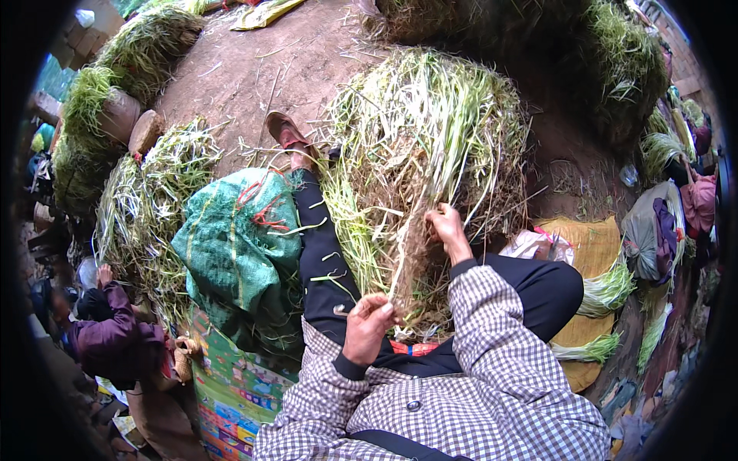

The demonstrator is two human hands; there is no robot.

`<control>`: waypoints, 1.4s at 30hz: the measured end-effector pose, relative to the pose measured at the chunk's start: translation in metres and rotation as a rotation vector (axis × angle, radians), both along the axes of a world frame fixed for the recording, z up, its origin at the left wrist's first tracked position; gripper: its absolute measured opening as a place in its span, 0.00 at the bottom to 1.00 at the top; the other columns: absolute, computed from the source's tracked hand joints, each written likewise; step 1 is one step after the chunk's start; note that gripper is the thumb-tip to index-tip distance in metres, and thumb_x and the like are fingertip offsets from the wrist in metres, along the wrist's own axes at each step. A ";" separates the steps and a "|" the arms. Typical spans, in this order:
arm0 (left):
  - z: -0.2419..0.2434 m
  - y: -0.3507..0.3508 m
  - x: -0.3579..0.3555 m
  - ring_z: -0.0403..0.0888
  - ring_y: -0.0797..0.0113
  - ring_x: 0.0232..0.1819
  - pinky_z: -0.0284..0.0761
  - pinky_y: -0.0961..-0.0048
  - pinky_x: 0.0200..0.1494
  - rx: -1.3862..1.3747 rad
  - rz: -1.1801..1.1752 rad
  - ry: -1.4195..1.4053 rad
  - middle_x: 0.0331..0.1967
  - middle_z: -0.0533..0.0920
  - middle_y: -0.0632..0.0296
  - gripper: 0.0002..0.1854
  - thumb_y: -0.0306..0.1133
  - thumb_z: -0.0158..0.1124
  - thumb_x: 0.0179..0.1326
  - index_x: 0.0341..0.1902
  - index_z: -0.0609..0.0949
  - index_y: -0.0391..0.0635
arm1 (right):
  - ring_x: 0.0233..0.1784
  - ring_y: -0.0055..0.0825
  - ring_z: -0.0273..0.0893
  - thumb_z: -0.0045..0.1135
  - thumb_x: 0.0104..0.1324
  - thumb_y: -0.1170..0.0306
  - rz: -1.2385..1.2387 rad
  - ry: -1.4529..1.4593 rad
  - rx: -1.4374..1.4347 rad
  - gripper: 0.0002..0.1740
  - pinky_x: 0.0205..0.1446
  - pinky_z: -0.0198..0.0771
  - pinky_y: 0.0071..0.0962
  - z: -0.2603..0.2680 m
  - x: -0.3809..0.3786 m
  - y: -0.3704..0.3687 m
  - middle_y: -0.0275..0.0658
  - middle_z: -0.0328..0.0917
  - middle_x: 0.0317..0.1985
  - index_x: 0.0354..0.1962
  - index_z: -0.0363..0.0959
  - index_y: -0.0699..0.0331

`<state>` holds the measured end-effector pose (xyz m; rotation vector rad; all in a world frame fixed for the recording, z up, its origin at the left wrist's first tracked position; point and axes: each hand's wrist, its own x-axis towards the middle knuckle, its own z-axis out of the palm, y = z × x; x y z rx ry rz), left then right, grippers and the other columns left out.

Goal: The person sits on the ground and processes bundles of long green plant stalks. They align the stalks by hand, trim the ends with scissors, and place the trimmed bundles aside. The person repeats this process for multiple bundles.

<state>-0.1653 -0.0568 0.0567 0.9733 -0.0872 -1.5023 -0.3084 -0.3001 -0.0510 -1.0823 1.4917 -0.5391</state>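
A large heap of pale-green leafy stalks point(421, 98) with matted brown roots point(392, 173) lies between my legs. My right hand point(448, 227) is curled at the root end of the stalks on top and seems to grip a few of them. Lower down, my left hand point(369, 325) pinches the end of a thin pale stem point(400, 262) between thumb and fingers. That stem runs up over the brown roots towards the right hand. Loose yellow-green stalks point(351, 230) lie along the inside of my left leg.
At my left stand a green woven sack point(242, 230) and another stalk heap point(167, 213); a person in a purple jacket point(115, 346) sits beyond. Sorted bundles point(605, 288) rest on a yellow woven sack point(599, 242) at right. A dark root pile point(553, 46) rises ahead.
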 end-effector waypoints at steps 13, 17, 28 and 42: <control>-0.042 -0.081 0.045 0.81 0.67 0.39 0.78 0.74 0.39 -0.105 -0.093 -0.902 0.45 0.81 0.56 0.18 0.29 0.62 0.63 0.55 0.76 0.37 | 0.43 0.45 0.80 0.55 0.56 0.77 0.244 0.314 -0.555 0.18 0.46 0.74 0.37 0.071 -0.047 0.071 0.53 0.80 0.41 0.46 0.73 0.70; -0.020 -0.134 0.014 0.80 0.74 0.39 0.77 0.81 0.27 -0.068 -0.139 -0.368 0.44 0.82 0.60 0.15 0.33 0.61 0.66 0.54 0.77 0.42 | 0.39 0.31 0.79 0.55 0.56 0.77 0.135 0.137 -0.460 0.17 0.45 0.74 0.29 0.094 -0.047 0.100 0.44 0.80 0.38 0.45 0.73 0.70; -0.055 -0.109 -0.022 0.78 0.82 0.29 0.71 0.86 0.20 -0.064 -0.268 -0.155 0.35 0.83 0.66 0.12 0.31 0.64 0.64 0.49 0.79 0.43 | 0.45 0.42 0.81 0.59 0.57 0.74 0.361 0.157 -0.562 0.17 0.48 0.75 0.34 0.098 -0.037 0.124 0.44 0.79 0.42 0.47 0.75 0.64; -0.054 -0.073 0.022 0.80 0.78 0.30 0.75 0.79 0.25 -0.032 -0.308 -0.172 0.29 0.82 0.69 0.07 0.36 0.64 0.65 0.40 0.80 0.47 | 0.32 0.16 0.77 0.55 0.70 0.63 -0.157 -0.490 -0.398 0.09 0.33 0.77 0.18 0.096 -0.031 0.027 0.32 0.78 0.34 0.42 0.74 0.60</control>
